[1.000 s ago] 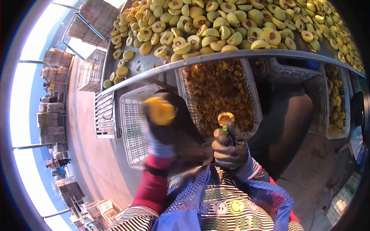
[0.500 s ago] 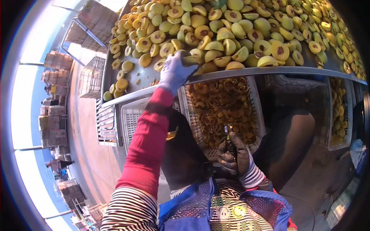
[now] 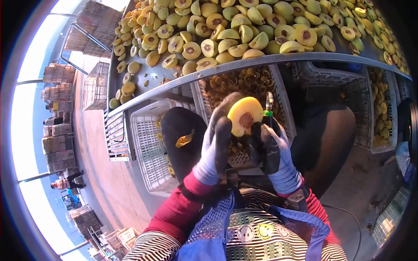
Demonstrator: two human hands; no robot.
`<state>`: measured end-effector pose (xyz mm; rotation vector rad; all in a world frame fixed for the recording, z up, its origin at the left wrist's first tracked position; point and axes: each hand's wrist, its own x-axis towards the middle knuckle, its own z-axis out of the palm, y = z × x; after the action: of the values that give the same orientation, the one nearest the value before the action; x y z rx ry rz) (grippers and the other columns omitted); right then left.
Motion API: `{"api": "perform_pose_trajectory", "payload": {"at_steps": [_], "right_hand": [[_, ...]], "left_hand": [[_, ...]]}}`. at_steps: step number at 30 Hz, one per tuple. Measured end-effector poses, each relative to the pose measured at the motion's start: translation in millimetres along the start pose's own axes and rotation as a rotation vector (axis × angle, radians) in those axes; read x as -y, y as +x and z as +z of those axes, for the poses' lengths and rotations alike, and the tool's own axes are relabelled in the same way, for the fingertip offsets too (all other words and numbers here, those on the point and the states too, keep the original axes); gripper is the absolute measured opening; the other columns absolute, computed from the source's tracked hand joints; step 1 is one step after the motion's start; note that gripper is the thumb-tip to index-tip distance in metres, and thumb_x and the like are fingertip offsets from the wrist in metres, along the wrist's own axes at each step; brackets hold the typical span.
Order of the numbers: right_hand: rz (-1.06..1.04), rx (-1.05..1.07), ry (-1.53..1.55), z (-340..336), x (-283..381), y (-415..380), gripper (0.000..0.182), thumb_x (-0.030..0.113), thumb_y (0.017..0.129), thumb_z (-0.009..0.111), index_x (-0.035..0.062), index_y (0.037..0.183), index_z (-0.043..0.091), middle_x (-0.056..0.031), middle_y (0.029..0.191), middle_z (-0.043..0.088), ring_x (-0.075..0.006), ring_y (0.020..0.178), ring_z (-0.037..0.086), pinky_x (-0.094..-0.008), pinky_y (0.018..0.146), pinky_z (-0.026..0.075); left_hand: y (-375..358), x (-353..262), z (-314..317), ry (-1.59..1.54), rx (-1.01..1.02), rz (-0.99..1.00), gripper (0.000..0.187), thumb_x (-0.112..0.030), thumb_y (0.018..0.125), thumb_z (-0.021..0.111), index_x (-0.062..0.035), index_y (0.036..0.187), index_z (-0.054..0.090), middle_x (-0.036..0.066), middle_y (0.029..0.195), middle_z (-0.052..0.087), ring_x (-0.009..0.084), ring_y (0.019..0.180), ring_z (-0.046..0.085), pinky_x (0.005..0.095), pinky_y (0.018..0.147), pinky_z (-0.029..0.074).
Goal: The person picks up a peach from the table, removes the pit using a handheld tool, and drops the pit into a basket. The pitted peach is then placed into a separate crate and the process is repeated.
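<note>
My left hand, in a grey glove with dark palm and fingers, holds a yellow peach half above my lap. Its cut face is turned up, and brown shows at the stone. My gloved right hand grips a small hand tool with a green band and a metal head that points up and away from me. The right fingertips are right at the lower edge of the peach half. Below both hands stands a white crate full of peach scraps.
Many peach halves cover the metal table, whose raised front rim crosses ahead of me. A white crate stands at my left knee, and another holding peaches is at the right. Stacked crates and a distant person are far left.
My left hand has come back from the pile on the table with a peach half. My right hand has risen with the tool to meet it, and the view has shifted slightly.
</note>
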<state>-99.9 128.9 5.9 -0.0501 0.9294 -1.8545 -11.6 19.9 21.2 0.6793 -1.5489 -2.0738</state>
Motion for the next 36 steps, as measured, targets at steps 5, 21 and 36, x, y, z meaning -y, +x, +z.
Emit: {"api": "perform_pose_trajectory", "payload": {"at_steps": [5,21,36], "right_hand": [[0.12,0.153,-0.06,-2,12,-9,0.022,0.019,0.087,0.061,0.0029,0.101,0.055,-0.0008,0.075,0.058,-0.0051,0.054,0.052,-0.0186,0.048,0.043],[-0.673,-0.019,-1.055,-13,-15,-36,0.033,0.013,0.087,0.06,-0.01,0.11,0.052,-0.0234,0.073,0.058,-0.0385,0.064,0.06,-0.0393,0.055,0.046],[-0.394,0.153,-0.868,-29,-26,-48,0.033,0.014,0.095,0.048,-0.0056,0.121,0.047,-0.0259,0.104,0.056,-0.032,0.089,0.058,-0.0397,0.079,0.046]], "left_hand": [[-9,6,-3,-0.007,-0.068,0.037,0.061,-0.044,0.094,0.048,0.0013,0.135,0.04,0.012,0.123,0.05,0.0191,0.109,0.052,0.0321,0.093,0.043],[-32,13,42,0.121,-0.346,0.024,0.037,-0.033,0.097,0.049,0.0001,0.111,0.056,0.007,0.097,0.06,0.0112,0.087,0.056,0.0261,0.079,0.046],[-37,36,31,0.103,-0.318,0.015,0.033,-0.032,0.096,0.051,-0.001,0.106,0.056,0.009,0.095,0.061,0.0137,0.088,0.057,0.027,0.078,0.046]]}}
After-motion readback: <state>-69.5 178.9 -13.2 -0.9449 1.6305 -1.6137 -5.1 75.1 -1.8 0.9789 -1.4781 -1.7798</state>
